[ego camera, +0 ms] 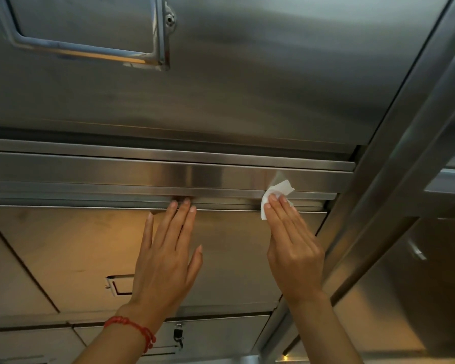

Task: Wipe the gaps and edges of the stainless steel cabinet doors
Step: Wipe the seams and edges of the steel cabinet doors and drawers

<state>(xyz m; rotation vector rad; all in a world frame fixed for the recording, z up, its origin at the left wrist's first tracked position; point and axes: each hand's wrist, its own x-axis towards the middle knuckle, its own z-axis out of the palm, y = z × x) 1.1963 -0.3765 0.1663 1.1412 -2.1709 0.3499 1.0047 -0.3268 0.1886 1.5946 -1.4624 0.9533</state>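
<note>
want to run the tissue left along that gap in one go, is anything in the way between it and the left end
Yes. The left hand lies flat on the lower door with its fingertips in the gap, left of the tissue under the right hand. Beyond them the gap looks free.

Steel cabinet door [95,248] bears flat left hand [166,261] and tissue [275,194]

Two bare forearms with no sleeves, each ending in a bare hand. The left hand [166,261] has a red braided cord bracelet [132,329] around its wrist. The right hand [294,248] wears nothing; short, unpainted nails.
</note>
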